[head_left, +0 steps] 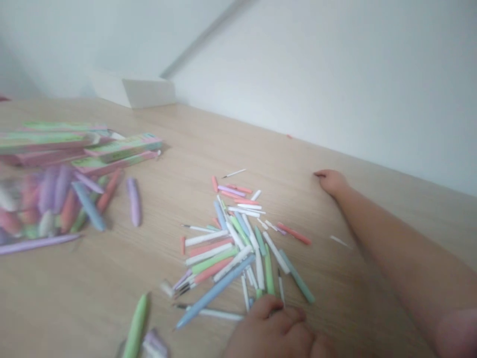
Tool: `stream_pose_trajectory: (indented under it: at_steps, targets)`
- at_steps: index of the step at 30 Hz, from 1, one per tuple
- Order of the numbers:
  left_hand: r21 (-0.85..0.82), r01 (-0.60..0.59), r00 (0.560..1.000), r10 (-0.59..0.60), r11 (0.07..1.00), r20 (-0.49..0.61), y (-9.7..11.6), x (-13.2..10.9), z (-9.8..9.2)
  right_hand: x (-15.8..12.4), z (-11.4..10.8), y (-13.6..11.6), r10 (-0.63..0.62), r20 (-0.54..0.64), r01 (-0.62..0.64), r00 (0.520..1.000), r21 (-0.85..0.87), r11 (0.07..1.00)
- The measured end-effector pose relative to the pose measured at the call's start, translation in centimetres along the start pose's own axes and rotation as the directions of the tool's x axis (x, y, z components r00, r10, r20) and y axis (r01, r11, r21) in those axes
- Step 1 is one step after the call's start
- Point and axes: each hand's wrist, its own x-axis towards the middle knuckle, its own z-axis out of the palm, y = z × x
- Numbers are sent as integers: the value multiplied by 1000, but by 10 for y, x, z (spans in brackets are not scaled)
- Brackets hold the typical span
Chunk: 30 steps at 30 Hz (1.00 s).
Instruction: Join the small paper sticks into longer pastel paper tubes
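Note:
My left hand [281, 330] is at the bottom edge with its fingers curled, beside a loose heap of pen parts. What it holds, if anything, is hidden. In that heap lie white barrels [238, 263], coral and green ones, and thin refills with dark tips [192, 227]. A blue pen [216, 291] lies slantwise across the near side. Further off, my right hand [333, 182] is low over the table right of the heap, arm stretched out, fingers drawn together; anything in them is too small to make out. A green pen [136, 323] lies at the lower left.
At left is a pile of thick pastel pens [55, 191], with a purple pen [134, 201] beside it. Behind are several flat pastel boxes [122, 148]. A white folded card or box [149, 93] stands against the wall [335, 74]. The wooden table [179, 149] meets that wall.

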Motion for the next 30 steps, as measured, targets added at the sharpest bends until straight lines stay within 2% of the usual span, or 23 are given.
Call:
stream_pose_trajectory:
  at_steps: [3, 6, 10, 14, 19, 30]
  targets:
    - [-9, 61, 992, -60, 998, 115, 8, 9, -22, -25, -8, -11, -34, 6, 34, 999, 9, 999]
    - [-38, 111, 977, -102, 993, 185, 13, 10, -42, -50, -16, -21, -71, 23, 70, 997, 31, 997]
    - [-45, 161, 977, -153, 986, 146, 15, 5, -59, -82, -29, -33, -112, 40, 109, 993, 80, 991]
    - [14, 166, 981, -167, 986, 100, 15, 4, -63, -113, -41, -45, -177, 52, 169, 983, 139, 976]
    - [100, 190, 975, -200, 977, 96, 11, 6, -65, -150, -50, -56, -215, 1, 212, 977, 164, 963]
    - [191, 284, 956, -293, 940, 16, 7, 3, -64, -224, -57, -59, -232, -94, 248, 968, 220, 944]
